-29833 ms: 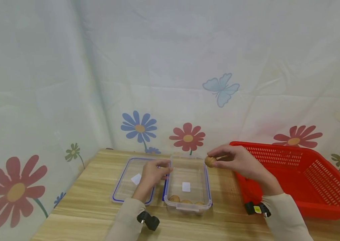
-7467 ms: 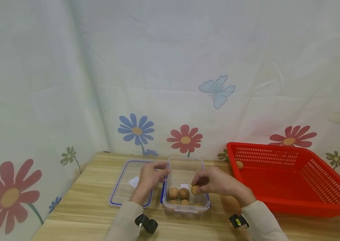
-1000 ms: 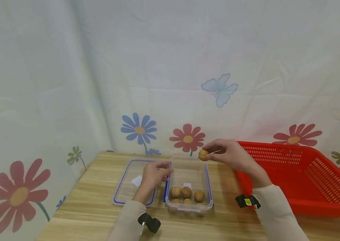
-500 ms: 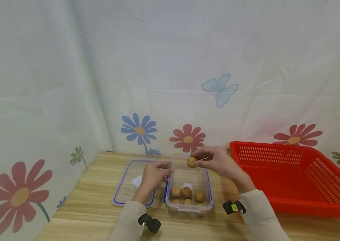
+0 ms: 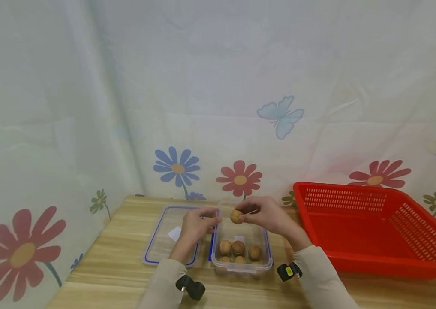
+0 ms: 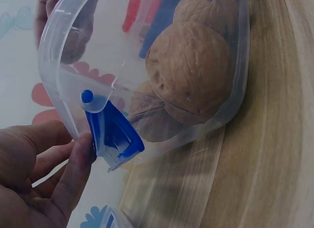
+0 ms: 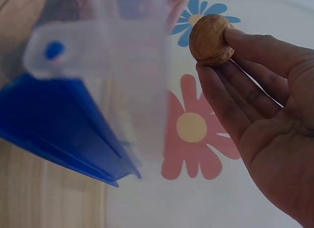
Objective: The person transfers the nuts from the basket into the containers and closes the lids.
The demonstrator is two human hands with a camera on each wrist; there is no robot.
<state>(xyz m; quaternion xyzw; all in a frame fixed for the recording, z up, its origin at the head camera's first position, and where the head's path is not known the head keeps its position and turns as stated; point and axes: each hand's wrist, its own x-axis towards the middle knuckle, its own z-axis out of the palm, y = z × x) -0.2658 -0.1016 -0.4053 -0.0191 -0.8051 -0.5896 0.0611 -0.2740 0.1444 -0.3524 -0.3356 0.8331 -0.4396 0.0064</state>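
My right hand (image 5: 269,216) pinches a walnut (image 5: 236,216) between thumb and fingertips, above the far half of a clear plastic food container (image 5: 242,268). The right wrist view shows the same walnut (image 7: 211,40) held just past the container's rim. My left hand (image 5: 196,224) grips the container's left rim, thumb and fingers on its edge beside a hanging blue clip (image 6: 112,134). Several walnuts (image 5: 238,247) lie in the container's near half, some stacked on others. A small white label (image 5: 239,238) lies behind them.
The container's clear lid (image 5: 156,246), with a blue seal and a white label, lies flat on the wooden table (image 5: 113,257) to the left. On the right stands a large red basket (image 5: 376,257). A flower-printed curtain (image 5: 210,107) hangs behind the table.
Over the last second my right hand has carried the walnut left and down from near the basket to over the container. My left hand stays at the rim. Earlier, fewer walnuts lay inside.
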